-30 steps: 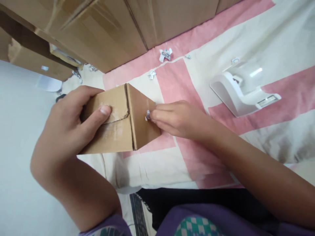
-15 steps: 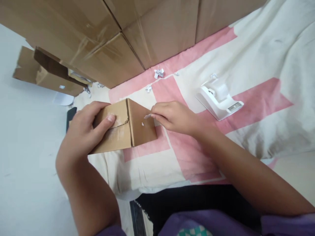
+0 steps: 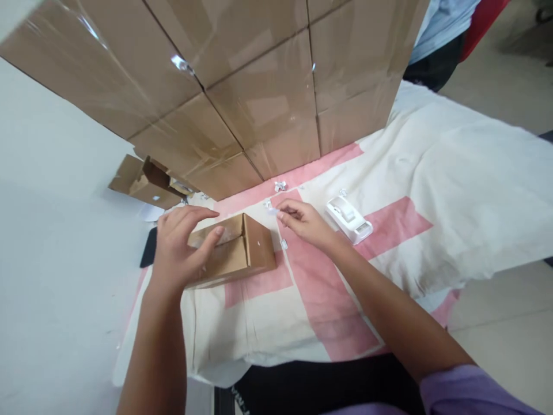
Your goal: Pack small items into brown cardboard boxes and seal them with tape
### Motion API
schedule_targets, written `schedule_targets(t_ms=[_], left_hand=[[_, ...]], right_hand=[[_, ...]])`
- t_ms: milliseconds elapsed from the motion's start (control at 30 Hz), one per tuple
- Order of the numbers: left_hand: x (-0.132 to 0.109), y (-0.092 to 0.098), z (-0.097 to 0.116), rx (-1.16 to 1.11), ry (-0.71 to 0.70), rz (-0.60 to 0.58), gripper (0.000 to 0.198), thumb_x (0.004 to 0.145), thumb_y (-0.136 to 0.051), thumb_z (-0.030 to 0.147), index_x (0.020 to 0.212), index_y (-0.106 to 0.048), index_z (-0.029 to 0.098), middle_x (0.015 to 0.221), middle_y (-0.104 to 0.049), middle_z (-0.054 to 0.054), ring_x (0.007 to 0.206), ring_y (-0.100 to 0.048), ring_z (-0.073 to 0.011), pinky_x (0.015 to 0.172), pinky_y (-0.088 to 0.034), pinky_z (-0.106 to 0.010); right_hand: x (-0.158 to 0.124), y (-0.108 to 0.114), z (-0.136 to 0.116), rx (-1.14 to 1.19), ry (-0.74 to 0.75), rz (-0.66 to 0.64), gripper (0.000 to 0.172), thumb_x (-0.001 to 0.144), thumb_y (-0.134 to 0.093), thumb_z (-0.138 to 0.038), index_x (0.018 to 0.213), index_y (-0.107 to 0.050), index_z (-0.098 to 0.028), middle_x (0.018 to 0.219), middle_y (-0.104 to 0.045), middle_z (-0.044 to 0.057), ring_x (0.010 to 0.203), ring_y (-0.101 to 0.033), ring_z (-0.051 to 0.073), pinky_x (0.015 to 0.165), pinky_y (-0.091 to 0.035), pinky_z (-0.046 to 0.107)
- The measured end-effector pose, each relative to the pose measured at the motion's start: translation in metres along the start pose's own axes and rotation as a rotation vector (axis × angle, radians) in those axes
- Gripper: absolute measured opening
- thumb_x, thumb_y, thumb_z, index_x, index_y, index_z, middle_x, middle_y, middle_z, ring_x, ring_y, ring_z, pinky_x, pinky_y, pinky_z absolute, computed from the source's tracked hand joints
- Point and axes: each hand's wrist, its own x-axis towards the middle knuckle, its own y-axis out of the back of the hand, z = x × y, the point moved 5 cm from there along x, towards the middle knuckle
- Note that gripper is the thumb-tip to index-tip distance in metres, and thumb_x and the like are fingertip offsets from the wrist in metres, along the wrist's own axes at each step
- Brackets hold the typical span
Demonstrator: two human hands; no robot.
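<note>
A small brown cardboard box [image 3: 254,248] sits on the pink and white cloth, its top flap down with clear tape across it. Over the box's left part is my left hand [image 3: 184,245], thumb and fingers spread and holding nothing; whether it still touches the cardboard I cannot tell. To the right of the box, above the cloth, my right hand [image 3: 300,219] pinches a small whitish scrap [image 3: 273,211], paper or tape. One tiny white speck [image 3: 258,243] remains on the box's right face. A small pale piece [image 3: 284,244] lies on the cloth beside it.
A white tape dispenser [image 3: 349,220] stands on the cloth at right. Large taped cartons [image 3: 263,98] form a wall behind. Crumpled scraps [image 3: 280,186] lie before them. At left are an open carton [image 3: 162,193] and a dark phone-like object [image 3: 149,248]. Part of another person [image 3: 436,46] shows behind.
My left hand has loosened from its grip on the box and spread its fingers. My right hand has drawn the scrap away from the box's side. The view has tilted up and back.
</note>
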Motion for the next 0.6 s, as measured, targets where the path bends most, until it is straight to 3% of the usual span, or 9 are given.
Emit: schedule_targets(t_ms=[67,167,300,433,600], left_hand=[[0.010,0.000,0.027,-0.058,-0.107,-0.049,0.029,0.094,-0.059,0.047,0.113,-0.060,0.025,0.112,-0.071,-0.006,0.106,-0.065,-0.0249,0.094,-0.042,-0.043],[0.027,-0.016,0.063,-0.021,-0.265,-0.183,0.025,0.098,-0.055,0.045,0.108,-0.065,0.025,0.102,-0.076,-0.004,0.094,-0.068,-0.0225,0.087,-0.040,-0.040],[0.045,-0.036,0.076,0.080,-0.309,-0.183,0.031,0.104,-0.044,0.037,0.090,-0.069,0.024,0.085,-0.077,-0.003,0.079,-0.066,-0.0198,0.075,-0.034,-0.039],[0.058,-0.039,0.054,0.090,-0.206,-0.161,0.030,0.102,-0.045,0.036,0.088,-0.068,0.025,0.086,-0.078,-0.002,0.075,-0.067,-0.0191,0.073,-0.035,-0.036],[0.087,-0.022,-0.034,0.099,0.358,0.029,0.023,0.087,-0.063,0.047,0.081,-0.069,0.026,0.076,-0.074,0.000,0.069,-0.063,-0.0203,0.062,-0.033,-0.029]], right_hand=[[-0.001,-0.005,0.000,-0.002,-0.010,-0.020,0.027,0.089,-0.064,-0.046,0.086,-0.061,-0.019,0.076,-0.055,-0.002,0.066,-0.049,0.012,0.066,-0.041,0.026],[-0.003,-0.008,0.000,-0.014,-0.015,-0.041,0.031,0.086,-0.069,-0.049,0.084,-0.063,-0.019,0.074,-0.056,-0.002,0.063,-0.048,0.012,0.063,-0.040,0.026],[0.000,0.002,0.006,-0.022,-0.032,0.071,0.035,0.081,-0.074,-0.051,0.078,-0.060,-0.019,0.069,-0.054,-0.003,0.063,-0.047,0.012,0.061,-0.039,0.026],[0.005,0.010,0.019,-0.103,-0.027,0.131,0.032,0.088,-0.066,-0.049,0.077,-0.057,-0.020,0.068,-0.053,-0.003,0.063,-0.046,0.013,0.063,-0.038,0.027],[0.008,0.013,0.036,-0.169,-0.039,0.231,0.038,0.093,-0.055,-0.051,0.069,-0.047,-0.021,0.063,-0.044,-0.004,0.061,-0.040,0.013,0.059,-0.033,0.026]])
